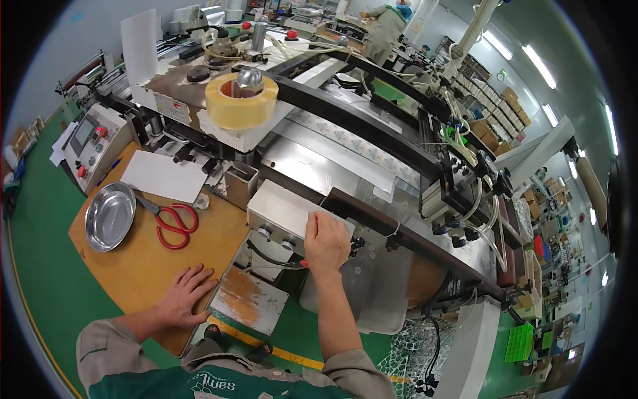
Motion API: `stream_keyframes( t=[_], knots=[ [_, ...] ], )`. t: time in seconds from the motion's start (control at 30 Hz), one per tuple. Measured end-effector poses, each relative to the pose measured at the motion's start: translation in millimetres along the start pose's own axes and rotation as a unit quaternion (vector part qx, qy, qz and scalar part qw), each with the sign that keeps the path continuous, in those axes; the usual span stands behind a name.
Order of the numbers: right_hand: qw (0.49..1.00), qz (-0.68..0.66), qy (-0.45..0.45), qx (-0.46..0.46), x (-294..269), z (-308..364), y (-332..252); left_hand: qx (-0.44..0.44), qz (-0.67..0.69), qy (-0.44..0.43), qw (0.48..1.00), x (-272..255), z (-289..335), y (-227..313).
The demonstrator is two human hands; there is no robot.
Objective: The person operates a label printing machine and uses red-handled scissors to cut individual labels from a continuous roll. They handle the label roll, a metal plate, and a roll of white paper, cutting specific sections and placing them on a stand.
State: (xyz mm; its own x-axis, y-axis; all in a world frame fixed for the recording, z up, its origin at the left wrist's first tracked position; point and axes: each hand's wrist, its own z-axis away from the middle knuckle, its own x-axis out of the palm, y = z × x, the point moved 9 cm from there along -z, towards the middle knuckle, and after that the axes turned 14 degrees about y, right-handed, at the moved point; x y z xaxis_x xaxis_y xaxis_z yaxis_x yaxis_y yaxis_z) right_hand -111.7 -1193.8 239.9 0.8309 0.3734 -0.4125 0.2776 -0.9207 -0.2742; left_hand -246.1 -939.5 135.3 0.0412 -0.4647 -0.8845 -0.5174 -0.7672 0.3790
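My left hand (185, 297) lies flat on the brown wooden tabletop (146, 276), fingers spread and holding nothing. Close by are red-handled scissors (177, 226), a round metal dish (110, 217) and a white sheet of paper (165, 175). My right hand (327, 243) is closed at the right part of a white metal box (279, 211) on the machine's front. Its curled fingers hide whatever they grip, if anything. Round knobs (264, 233) sit on the box's near face, left of that hand. A small red part (304, 264) shows just under the wrist side.
A roll of yellowish tape (240, 100) sits above the machine bed (306, 163). Dark frame bars (372, 123) and air hoses (488, 206) surround it. A control panel (93, 146) stands left. Below are a grey plastic bin (372, 292) and a green crate (520, 343). Another person (385, 30) stands far back.
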Motion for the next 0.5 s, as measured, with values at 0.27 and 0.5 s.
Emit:
stream_keyframes(
  t=[0.27, 0.5],
  knots=[
    [1.0, -0.012, 0.01, 0.011, -5.3, 6.2, -0.1, 0.024, 0.005, 0.018, 1.0, 6.5, 8.8, -6.0],
    [0.999, -0.024, 0.026, 0.002, -6.7, 3.8, -4.6, 0.036, -0.003, 0.036, 0.999, -3.2, 10.3, 0.0]
  ],
)
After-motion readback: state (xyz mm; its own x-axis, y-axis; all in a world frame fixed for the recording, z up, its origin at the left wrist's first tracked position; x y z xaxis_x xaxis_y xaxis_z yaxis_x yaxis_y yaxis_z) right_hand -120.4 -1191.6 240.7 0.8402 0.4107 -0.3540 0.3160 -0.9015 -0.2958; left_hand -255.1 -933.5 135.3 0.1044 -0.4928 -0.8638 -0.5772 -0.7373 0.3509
